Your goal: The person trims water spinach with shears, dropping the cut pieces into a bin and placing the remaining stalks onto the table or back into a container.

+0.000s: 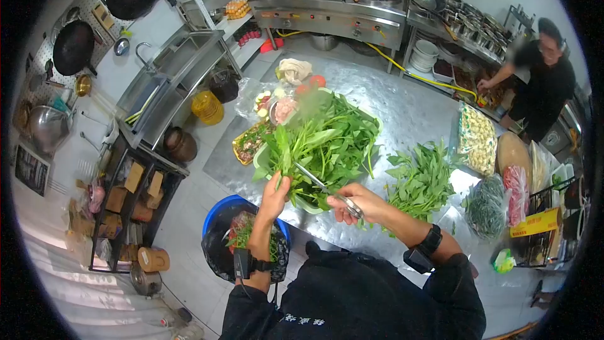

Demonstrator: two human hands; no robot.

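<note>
My left hand (275,194) is closed around the stems of a bunch of leafy greens (290,150), held up at the near left side of a pale green basin (261,158). My right hand (353,205) grips metal scissors (319,181) by the handles. Their blades point up and left into the greens, with the tips near the held bunch. The basin is heaped with loose leafy greens (340,129) that hide most of its inside. On the steel table to the right lies a second pile of leafy greens (420,179).
A blue bin (209,223) with a black bag stands below my left forearm. Behind the basin are a bowl of minced meat (285,110) and tomatoes (317,80). Bagged food (477,138) lines the table's right side. A person (542,72) stands at the back right.
</note>
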